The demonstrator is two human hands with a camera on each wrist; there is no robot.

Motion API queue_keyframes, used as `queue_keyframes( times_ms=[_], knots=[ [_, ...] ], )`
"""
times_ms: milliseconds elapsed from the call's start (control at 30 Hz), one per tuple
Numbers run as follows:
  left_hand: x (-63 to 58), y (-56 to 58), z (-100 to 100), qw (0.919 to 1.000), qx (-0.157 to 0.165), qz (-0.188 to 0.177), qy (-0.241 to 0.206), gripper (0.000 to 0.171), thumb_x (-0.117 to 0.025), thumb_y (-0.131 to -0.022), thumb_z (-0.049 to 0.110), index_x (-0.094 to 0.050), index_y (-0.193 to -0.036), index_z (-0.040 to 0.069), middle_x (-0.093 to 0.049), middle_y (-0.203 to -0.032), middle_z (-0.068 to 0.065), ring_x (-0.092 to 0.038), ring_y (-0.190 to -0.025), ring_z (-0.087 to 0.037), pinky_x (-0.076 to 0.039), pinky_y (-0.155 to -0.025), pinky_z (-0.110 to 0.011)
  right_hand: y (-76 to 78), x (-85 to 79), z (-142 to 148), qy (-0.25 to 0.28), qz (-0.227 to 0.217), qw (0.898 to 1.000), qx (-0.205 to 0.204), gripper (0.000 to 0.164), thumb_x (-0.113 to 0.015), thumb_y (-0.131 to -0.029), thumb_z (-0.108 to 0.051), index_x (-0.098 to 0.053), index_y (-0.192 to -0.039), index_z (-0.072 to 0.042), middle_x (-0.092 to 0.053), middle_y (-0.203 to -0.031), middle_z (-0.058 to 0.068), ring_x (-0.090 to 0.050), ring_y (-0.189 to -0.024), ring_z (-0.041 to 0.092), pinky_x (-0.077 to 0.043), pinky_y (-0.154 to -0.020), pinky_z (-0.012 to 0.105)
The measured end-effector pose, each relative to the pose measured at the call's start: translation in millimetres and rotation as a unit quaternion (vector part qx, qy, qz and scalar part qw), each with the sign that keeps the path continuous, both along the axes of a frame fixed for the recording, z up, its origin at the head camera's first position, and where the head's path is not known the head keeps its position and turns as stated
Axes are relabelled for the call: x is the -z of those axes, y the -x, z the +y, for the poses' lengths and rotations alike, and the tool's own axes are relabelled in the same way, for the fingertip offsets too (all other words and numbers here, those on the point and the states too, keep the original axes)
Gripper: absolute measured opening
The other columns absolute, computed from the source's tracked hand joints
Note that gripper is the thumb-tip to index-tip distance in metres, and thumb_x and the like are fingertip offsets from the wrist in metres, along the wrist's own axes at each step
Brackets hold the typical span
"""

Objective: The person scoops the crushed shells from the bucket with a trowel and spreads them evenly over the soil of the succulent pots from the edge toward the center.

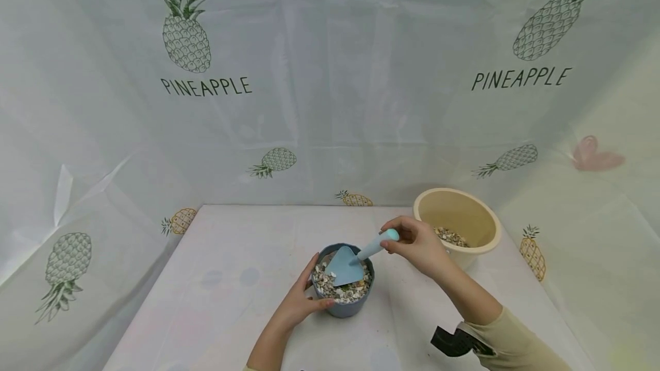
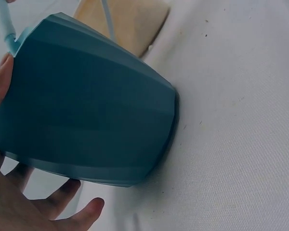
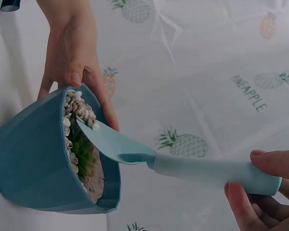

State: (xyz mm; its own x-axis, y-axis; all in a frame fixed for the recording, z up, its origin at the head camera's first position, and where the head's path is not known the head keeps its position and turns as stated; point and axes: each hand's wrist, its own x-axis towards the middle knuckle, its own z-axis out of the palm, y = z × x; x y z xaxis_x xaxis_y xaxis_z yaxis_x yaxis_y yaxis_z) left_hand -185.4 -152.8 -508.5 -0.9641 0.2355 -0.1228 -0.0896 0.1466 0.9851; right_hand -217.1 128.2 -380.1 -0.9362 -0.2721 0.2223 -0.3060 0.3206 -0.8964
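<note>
A blue faceted flowerpot stands on the table, filled with pale gravel. Green succulent leaves show among the stones in the right wrist view. My left hand holds the pot from its left side, thumb at the near rim and fingers around the far side. Between thumb and fingers, my right hand pinches the handle end of a light blue hand trowel. The trowel's blade lies face down over the pot, its tip right at the gravel in the right wrist view.
A cream bucket with gravel in its bottom stands at the back right, just behind my right hand. Pineapple-printed sheeting hangs behind the table and along its sides. A black strap is on the right wrist.
</note>
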Motion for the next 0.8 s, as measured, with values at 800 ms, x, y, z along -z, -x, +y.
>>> queue_keyframes(
  times_ms=[800],
  knots=[
    [-57.8,6.3,26.9,0.9613,-0.033,0.187,0.200,0.099,-0.090,-0.069,0.032,-0.036,-0.152,0.023,-0.032,-0.155,-0.010,-0.029,-0.140,-0.039,-0.032,-0.103,-0.066,-46.3,-35.4,77.8,0.014,0.084,0.990,0.114,0.027,-0.071,-0.090,-0.004,-0.063,-0.113,0.006,-0.067,-0.102,-0.008,-0.064,-0.086,0.007,-0.054,-0.074,0.019]
  ],
)
